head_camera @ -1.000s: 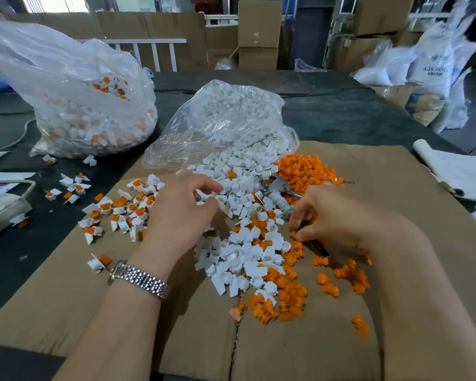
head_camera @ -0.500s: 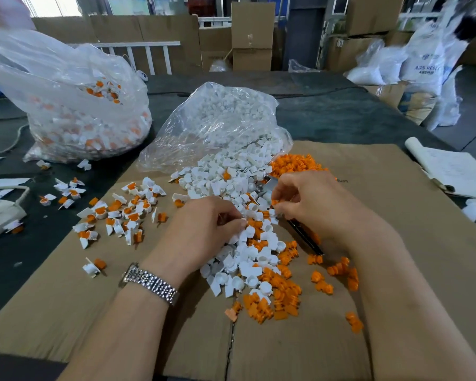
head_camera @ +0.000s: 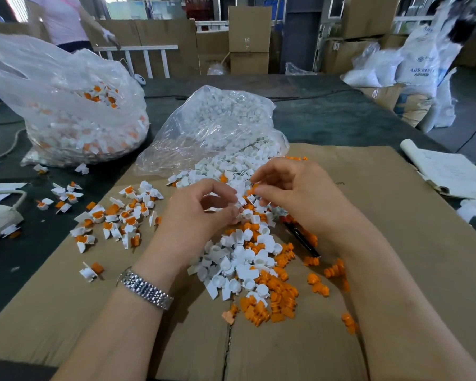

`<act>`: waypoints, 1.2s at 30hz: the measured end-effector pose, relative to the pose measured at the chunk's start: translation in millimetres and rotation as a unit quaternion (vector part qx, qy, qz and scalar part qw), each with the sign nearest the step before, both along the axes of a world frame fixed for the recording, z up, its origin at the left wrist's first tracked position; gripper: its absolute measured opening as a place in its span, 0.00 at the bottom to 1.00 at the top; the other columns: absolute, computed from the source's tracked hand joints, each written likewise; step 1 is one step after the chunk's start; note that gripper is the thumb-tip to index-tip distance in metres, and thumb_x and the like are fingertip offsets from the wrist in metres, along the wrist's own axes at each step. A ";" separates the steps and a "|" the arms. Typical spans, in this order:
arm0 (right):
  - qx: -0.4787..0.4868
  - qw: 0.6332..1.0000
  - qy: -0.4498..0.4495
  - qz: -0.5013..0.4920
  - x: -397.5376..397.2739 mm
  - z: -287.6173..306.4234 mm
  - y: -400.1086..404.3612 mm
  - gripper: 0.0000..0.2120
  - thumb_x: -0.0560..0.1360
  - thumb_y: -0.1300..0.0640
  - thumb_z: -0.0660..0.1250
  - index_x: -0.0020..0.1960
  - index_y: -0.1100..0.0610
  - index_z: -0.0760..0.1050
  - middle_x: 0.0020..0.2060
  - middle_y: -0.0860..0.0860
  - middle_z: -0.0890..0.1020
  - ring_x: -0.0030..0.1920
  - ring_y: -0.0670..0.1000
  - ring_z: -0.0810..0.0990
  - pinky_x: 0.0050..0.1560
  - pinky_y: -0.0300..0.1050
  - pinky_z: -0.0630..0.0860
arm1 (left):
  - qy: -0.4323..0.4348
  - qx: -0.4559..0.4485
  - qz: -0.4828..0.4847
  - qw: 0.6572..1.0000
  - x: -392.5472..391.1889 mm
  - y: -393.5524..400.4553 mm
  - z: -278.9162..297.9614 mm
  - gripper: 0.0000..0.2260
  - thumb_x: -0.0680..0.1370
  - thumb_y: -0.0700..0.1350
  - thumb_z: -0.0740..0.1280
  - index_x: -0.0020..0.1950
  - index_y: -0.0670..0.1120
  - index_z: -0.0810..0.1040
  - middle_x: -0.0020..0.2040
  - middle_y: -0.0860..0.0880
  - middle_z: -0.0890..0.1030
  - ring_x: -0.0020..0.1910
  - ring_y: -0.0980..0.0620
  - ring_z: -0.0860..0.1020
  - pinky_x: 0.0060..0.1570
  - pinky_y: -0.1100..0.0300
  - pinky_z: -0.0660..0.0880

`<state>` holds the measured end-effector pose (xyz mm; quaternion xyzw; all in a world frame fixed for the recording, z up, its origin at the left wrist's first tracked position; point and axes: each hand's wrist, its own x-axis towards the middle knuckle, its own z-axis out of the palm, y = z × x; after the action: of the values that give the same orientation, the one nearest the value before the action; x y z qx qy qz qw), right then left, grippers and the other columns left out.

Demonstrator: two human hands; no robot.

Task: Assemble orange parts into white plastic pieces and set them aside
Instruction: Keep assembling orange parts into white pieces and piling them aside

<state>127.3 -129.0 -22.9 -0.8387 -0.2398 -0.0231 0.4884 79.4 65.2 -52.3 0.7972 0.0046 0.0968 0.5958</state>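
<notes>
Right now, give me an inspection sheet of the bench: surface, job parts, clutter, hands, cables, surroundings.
Surface: flattened cardboard sheet on a dark table.
Job parts: mixed pile of white pieces and orange parts at centre; finished pieces spread left; two plastic bags, white pieces and finished ones.
Clutter: black pen; papers at right.
Hands: left hand pinches a white piece; right hand pinches an orange part.
Cables: one at far left.
Surroundings: cardboard boxes, white sacks.

I see stacked cardboard boxes (head_camera: pixel 249 37) along the back, a white railing (head_camera: pixel 138 55), white sacks (head_camera: pixel 412 70) at right, dark worktop (head_camera: pixel 327 119), daylight from rear windows (head_camera: pixel 132 8).
</notes>
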 end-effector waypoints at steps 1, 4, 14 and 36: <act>0.003 1.000 0.004 0.003 -0.9 -0.1 1.8 0.04 0.77 0.60 0.72 0.51 0.54 0.81 0.42 0.48 0.85 0.42 0.46 0.85 0.52 0.47 0.82 | -0.009 0.027 -0.001 1.000 0.2 -1.0 -0.6 0.09 0.75 0.40 0.77 0.49 0.52 0.82 0.48 0.52 0.86 0.44 0.51 0.86 0.45 0.49 0.85; -0.010 1.000 -0.009 0.005 -3.9 -1.6 7.9 0.04 0.76 0.59 0.73 0.50 0.54 0.83 0.42 0.47 0.85 0.44 0.45 0.84 0.52 0.47 0.82 | -0.056 0.111 -0.003 0.992 0.5 -3.9 -2.8 0.18 0.74 0.43 0.78 0.59 0.58 0.79 0.51 0.57 0.83 0.47 0.57 0.84 0.44 0.60 0.82; -0.114 0.990 -0.084 0.006 -9.7 -6.1 18.5 0.04 0.76 0.58 0.72 0.49 0.50 0.83 0.43 0.43 0.83 0.44 0.43 0.81 0.51 0.46 0.80 | -0.111 0.178 0.026 0.977 0.2 -11.8 -6.2 0.25 0.72 0.41 0.79 0.65 0.58 0.75 0.44 0.54 0.80 0.42 0.56 0.80 0.44 0.64 0.78; -0.055 0.994 -0.093 0.005 -10.4 -3.8 17.3 0.04 0.77 0.59 0.71 0.48 0.51 0.81 0.39 0.43 0.82 0.42 0.42 0.80 0.45 0.38 0.78 | 0.038 -0.218 -0.077 0.972 -0.9 1.7 -0.3 0.12 0.68 0.38 0.76 0.51 0.40 0.83 0.47 0.36 0.87 0.46 0.42 0.87 0.43 0.60 0.83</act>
<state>116.8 -111.7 -26.6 -0.8574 -0.2888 -0.0854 0.4173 78.5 66.9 -52.6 0.6492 -0.0135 0.0172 0.7603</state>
